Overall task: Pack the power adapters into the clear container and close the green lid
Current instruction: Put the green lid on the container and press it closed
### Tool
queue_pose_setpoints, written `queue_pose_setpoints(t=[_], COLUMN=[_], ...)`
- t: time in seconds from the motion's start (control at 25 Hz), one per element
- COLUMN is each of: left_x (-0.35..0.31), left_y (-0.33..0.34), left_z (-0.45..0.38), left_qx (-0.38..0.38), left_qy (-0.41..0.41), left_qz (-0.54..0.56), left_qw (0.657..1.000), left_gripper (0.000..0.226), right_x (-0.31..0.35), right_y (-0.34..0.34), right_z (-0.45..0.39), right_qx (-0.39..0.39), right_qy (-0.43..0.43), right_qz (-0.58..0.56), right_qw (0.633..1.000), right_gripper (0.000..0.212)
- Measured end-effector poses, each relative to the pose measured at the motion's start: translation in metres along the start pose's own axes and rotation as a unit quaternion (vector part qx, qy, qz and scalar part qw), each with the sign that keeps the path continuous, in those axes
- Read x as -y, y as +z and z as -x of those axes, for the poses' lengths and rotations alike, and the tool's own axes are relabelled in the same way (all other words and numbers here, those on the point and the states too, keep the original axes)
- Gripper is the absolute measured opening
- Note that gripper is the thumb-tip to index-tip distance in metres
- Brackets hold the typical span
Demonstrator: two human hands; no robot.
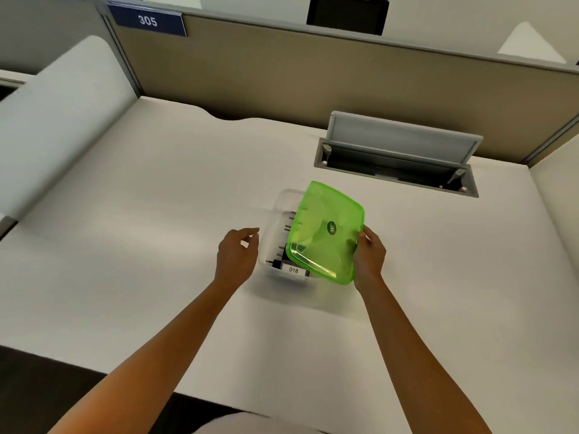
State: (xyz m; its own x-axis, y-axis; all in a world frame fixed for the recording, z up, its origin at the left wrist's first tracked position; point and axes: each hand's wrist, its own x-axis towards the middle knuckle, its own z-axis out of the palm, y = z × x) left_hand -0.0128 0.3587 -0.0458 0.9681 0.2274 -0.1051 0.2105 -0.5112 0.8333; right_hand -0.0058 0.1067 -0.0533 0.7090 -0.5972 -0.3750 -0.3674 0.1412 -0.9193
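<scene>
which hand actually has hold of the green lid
The right hand: its grip pinches the green lid's right edge. The left hand hangs open beside the clear container, holding nothing.

A white tabletop [156, 233] fills the view, bounded at the back by a tan partition wall [282, 76]. On it stands a clear container [275, 214], near the middle, with dark power adapters [279, 261] inside and a white label reading 018 on its near end. Set into the tabletop's far right part is a cable hatch [398, 164], its grey flap tilted open.
</scene>
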Motion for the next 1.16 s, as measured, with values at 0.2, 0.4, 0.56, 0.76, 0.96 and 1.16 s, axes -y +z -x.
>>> queue_pose_setpoints(t=[0.2,0.4,0.56,0.76,0.96,1.16], left_x=[-0.002,-0.002,0.002,0.010,0.017,0.024], left_y=[0.001,0.000,-0.004,-0.009,-0.011,-0.010], left_z=[0.004,0.009,0.011,0.007,0.002,0.003], left_qx=[0.047,0.073,0.118,0.179,0.203,0.198], left_qy=[-0.044,-0.078,-0.092,-0.110,-0.154,-0.197], left_qz=[0.061,0.107,0.167,0.241,0.349,0.389], left_qw=[0.996,0.988,0.974,0.948,0.902,0.878], left_gripper=[0.033,0.041,0.041,0.050,0.051,0.045], right_x=[-0.001,0.004,0.001,0.001,-0.003,-0.009], right_y=[0.018,0.032,0.047,0.056,0.051,0.048], right_z=[0.006,0.014,0.025,0.028,0.022,0.025], right_qx=[0.015,0.055,0.047,0.032,0.076,0.085], right_qy=[-0.001,0.000,-0.021,-0.045,-0.074,-0.099], right_qz=[0.029,0.048,0.073,0.111,0.160,0.153], right_qw=[0.999,0.997,0.996,0.992,0.981,0.980], right_gripper=[0.030,0.045,0.054,0.055,0.061,0.063])
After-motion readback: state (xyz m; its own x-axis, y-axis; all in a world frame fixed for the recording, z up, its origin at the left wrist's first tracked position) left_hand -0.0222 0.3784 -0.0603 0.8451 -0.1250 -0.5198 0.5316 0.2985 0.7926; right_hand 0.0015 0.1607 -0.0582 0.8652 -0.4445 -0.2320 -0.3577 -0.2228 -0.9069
